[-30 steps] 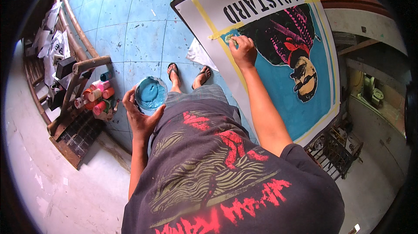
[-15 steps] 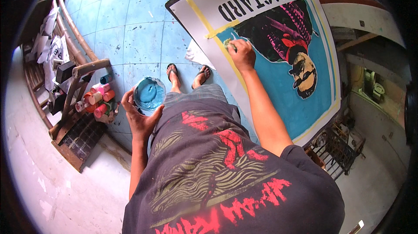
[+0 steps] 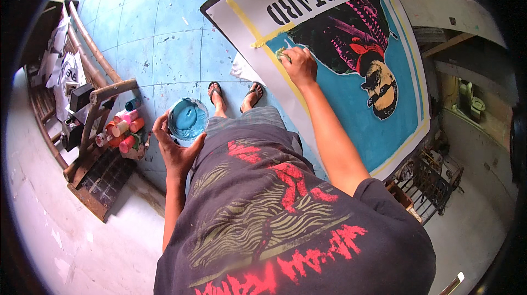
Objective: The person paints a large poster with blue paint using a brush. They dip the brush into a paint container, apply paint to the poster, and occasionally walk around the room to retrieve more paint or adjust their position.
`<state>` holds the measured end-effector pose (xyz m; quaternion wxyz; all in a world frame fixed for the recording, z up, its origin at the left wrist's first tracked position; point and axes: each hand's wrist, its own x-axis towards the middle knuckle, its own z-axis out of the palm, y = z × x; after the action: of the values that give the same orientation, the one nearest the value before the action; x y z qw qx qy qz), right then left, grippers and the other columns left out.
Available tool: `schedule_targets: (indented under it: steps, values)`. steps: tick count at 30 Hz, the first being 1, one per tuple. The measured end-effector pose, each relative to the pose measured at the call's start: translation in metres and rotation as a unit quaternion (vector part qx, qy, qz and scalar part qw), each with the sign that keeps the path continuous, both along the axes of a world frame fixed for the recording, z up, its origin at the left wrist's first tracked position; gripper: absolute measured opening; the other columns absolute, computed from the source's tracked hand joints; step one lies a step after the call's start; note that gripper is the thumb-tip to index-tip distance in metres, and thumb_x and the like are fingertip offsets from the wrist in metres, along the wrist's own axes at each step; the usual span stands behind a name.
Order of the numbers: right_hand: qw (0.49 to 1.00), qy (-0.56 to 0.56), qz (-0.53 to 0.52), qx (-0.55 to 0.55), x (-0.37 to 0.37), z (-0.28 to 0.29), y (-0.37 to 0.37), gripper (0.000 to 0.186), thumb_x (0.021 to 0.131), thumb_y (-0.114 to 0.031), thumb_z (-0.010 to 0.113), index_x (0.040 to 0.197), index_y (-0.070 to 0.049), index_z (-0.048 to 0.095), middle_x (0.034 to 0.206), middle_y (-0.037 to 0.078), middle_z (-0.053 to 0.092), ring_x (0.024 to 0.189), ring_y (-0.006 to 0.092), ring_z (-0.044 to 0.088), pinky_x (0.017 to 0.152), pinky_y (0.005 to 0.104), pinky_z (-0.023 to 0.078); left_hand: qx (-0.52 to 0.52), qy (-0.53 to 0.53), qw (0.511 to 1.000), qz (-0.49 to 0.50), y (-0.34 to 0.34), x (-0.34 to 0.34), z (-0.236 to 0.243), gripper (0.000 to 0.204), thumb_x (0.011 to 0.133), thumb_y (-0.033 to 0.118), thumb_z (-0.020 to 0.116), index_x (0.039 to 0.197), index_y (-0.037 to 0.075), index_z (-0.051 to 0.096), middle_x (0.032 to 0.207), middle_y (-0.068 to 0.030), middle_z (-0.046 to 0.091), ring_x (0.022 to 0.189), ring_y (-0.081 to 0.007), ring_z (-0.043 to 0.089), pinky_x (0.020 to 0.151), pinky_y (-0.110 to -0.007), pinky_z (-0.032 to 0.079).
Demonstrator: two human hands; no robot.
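My left hand (image 3: pixel 178 144) grips a round clear tub of blue paint (image 3: pixel 188 120), its fingers and thumb curled about the near side. Over at the right, my right hand (image 3: pixel 301 67) pinches a small yellow-green sponge (image 3: pixel 282 54) against a large poster (image 3: pixel 357 135). The sponge rests on the blue background, beside the dark painted jacket and close to a strip of yellow masking tape (image 3: pixel 241 15). Part of the sponge is covered by my fingers. A figure in dark glasses and a red neckerchief is painted on the poster, with black stencilled lettering on its white band.
Several pink, red and orange paint containers (image 3: pixel 126 127) cluster on the left near a bamboo frame (image 3: pixel 94 64) and a wooden stand. A white cloth (image 3: pixel 247 70) lies on the blue tiled floor beside my sandalled feet. A black metal rack (image 3: pixel 428 179) stands beyond the poster's lower right.
The view has turned slightly, so the poster sits a little further left. My right hand keeps the sponge at about the same spot; the left still holds the tub.
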<state>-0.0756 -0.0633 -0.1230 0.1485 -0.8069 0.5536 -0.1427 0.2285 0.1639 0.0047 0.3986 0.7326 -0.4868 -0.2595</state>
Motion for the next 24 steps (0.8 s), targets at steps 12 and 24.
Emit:
schedule_targets:
  steps: [12,24]
  values:
    - [1.000,-0.014,-0.001,-0.025,-0.025,0.021,-0.006,0.015,0.080,-0.022,0.071,0.092,-0.012,0.073,0.091,0.007,0.068,0.085,0.0306,0.063,0.076,0.0435,0.052,0.012,0.004,1.000,-0.004,-0.001,-0.006,0.001,0.093,0.064,0.006,0.087,0.136,0.007,0.029,0.130,-0.0206,0.051,0.123,-0.0296,0.053,0.107,-0.039,0.041]
    - [0.995,0.071,0.009,0.071,-0.060,0.014,0.024,0.018,0.079,-0.025,0.070,0.090,-0.012,0.075,0.092,0.008,0.069,0.089,0.0316,0.064,0.081,0.0450,0.052,0.012,0.007,1.000,-0.002,0.000,-0.010,0.001,0.092,0.066,0.007,0.087,0.136,0.007,0.028,0.129,-0.0200,0.051,0.122,-0.0288,0.053,0.105,-0.039,0.042]
